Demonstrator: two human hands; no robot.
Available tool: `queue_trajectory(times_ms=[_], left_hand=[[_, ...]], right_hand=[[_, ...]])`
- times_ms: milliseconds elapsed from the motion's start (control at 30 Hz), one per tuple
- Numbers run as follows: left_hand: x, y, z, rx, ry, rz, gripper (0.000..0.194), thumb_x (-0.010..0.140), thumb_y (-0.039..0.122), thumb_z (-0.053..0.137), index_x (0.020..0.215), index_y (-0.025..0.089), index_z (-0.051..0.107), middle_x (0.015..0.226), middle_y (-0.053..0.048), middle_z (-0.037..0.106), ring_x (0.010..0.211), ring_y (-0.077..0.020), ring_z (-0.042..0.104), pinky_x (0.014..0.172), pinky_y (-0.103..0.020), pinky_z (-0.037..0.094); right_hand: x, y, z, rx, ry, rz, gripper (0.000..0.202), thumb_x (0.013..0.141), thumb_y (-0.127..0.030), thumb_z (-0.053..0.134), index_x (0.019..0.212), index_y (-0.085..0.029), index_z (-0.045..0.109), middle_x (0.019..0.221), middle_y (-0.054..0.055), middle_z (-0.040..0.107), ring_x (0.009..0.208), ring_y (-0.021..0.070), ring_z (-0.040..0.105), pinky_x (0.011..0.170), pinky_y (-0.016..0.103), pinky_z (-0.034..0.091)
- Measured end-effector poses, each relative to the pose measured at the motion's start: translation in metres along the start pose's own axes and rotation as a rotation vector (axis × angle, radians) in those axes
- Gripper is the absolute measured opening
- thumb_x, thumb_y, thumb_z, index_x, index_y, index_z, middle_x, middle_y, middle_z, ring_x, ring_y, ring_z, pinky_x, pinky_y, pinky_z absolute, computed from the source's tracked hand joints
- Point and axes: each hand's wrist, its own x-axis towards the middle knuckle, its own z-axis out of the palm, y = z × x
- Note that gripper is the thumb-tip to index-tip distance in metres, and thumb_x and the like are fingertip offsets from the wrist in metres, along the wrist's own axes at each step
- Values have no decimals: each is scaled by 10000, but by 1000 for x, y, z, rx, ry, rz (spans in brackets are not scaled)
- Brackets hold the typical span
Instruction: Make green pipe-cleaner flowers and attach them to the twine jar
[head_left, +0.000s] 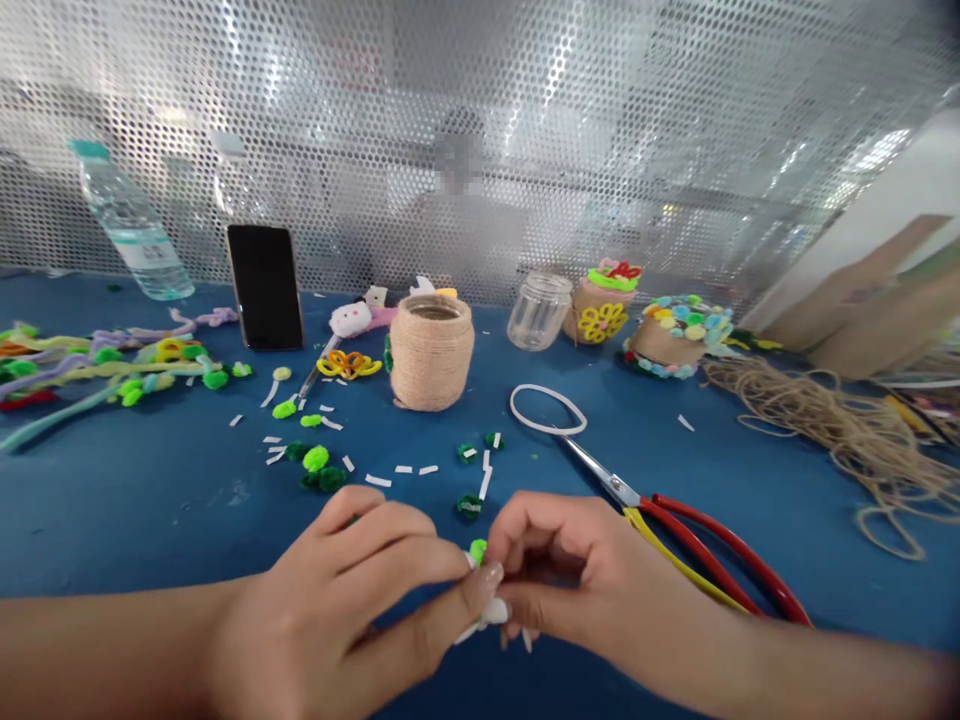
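Close together at the lower middle, my left hand [375, 590] and my right hand [592, 580] are both closed in a pinch. Between their fingertips are a small bright green pom-pom [478, 550] and a small white piece [491, 612], mostly covered by the fingers. I cannot make out what the white piece is, or which hand grips which part. Just beyond the fingers lies a dark green pom-pom [470, 506] with a pale strip on it. Scissors [619, 488] with red and yellow handles rest beside my right hand, blades pointing away.
A twine-wrapped jar [432, 360] stands mid-table, with a clear glass jar [538, 312] and decorated jars [600, 305] behind. White paper strips [379, 481] and green pom-poms [316, 459] are scattered. A phone [264, 288], a bottle [139, 235], pipe cleaners [97, 368] and loose twine [832, 410] surround them.
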Motion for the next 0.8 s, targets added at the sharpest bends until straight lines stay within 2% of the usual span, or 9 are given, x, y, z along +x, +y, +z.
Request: queue_trajectory(times_ms=[133,300,433,533,633,800], left_hand=[[1,5,-1,-56,8,-37,232,919,116,472,1097,214,585,886,36,697,782,-115,595,709,-273,415],[6,2,0,-101,49,-171,136,900,138,531,933,241,613,818,81,677,728,-87,566,706,-248,393],[2,2,0,-138,-33,-100,222,897,82,481,1034,222,585,885,44,676,780,-117,566,720,-280,390],[-1,2,-1,-143,-9,-120,225,905,64,455,983,219,598,859,38,668,766,-124,555,711,-296,376],[1,-1,-2,-123,-1,-64,177,881,68,505,942,200,605,844,25,664,757,-132,545,706,-301,377],[2,-6,-4,-115,-60,-21,207,852,58,533,995,199,583,864,26,659,775,-131,545,717,-293,387]], right_hand=[[-4,7,9,212,-9,-16,238,709,-281,763,779,-158,571,707,-11,624,632,82,584,614,207,471],[-4,6,8,215,55,-84,308,772,-325,715,978,-182,537,838,-2,601,748,93,569,713,235,448],[-4,10,9,240,34,-79,337,766,-328,725,1002,-190,527,836,-12,583,739,89,551,703,232,429],[-3,13,9,236,40,-89,338,758,-319,734,995,-195,527,834,-14,584,745,94,550,703,235,427],[-1,14,9,237,35,-86,353,736,-297,757,984,-192,529,823,-19,593,742,89,553,701,226,427],[1,14,8,299,42,-61,367,707,-293,782,962,-185,541,793,-38,600,734,68,570,692,191,433]])
